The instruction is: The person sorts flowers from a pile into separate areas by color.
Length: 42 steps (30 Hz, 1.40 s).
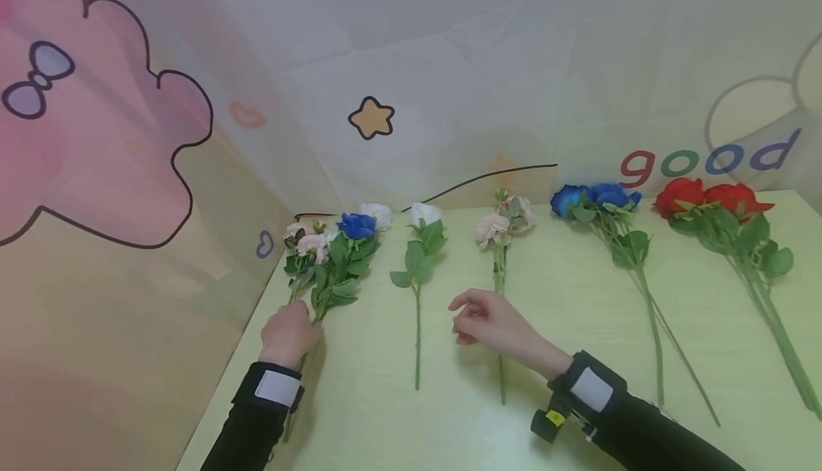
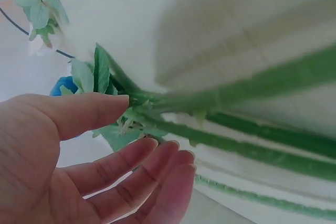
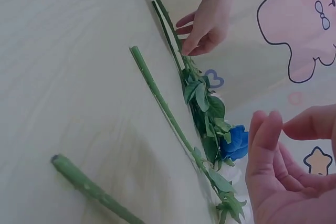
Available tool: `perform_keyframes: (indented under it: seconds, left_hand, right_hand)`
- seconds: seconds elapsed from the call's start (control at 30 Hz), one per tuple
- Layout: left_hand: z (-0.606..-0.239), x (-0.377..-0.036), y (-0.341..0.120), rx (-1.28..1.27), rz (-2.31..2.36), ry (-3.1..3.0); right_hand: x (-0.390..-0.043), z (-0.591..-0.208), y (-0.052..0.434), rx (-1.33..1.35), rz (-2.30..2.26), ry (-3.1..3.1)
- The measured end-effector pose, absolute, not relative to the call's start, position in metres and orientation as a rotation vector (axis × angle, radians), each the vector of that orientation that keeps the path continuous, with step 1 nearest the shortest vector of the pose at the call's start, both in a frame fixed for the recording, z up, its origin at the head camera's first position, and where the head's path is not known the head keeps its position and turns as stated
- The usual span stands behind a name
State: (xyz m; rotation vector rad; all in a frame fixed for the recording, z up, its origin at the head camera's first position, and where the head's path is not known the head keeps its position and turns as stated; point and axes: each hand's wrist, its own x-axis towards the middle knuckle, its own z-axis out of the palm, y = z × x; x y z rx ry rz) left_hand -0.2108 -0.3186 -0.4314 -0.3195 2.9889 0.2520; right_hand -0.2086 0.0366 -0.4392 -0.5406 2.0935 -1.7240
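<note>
A bunch of blue, white and pink artificial flowers (image 1: 334,257) lies at the table's left edge. My left hand (image 1: 292,328) rests at its stems (image 2: 252,93), with the fingers relaxed and spread beside them, not curled round; the blue rose (image 2: 63,85) shows beyond the thumb. My right hand (image 1: 459,321) hovers empty, loosely curled, between a single white rose (image 1: 420,242) and a pink spray (image 1: 504,225). In the right wrist view the right hand (image 3: 275,129) has thumb and fingers apart over the white rose's stem (image 3: 157,95), and the left hand (image 3: 207,19) touches the bunch.
Two blue roses (image 1: 597,200) and two red roses (image 1: 706,200) lie further right on the pale green table (image 1: 578,385), stems toward me. A cartoon-printed backdrop (image 1: 372,118) hangs close behind and along the left edge.
</note>
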Motion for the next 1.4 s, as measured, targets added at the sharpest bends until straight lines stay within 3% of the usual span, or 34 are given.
perform_keyframes:
  seconds: [0.83,1.4]
  left_hand:
    - [-0.438,-0.203,-0.324,-0.242,0.262,3.064]
    - [-0.421,-0.202,-0.310,-0.131,0.398,3.170]
  right_hand:
    - [-0.202,-0.436,0.044,-0.521,-1.781,2.011]
    - [-0.204,-0.436,0.047,-0.493,-1.771,2.042]
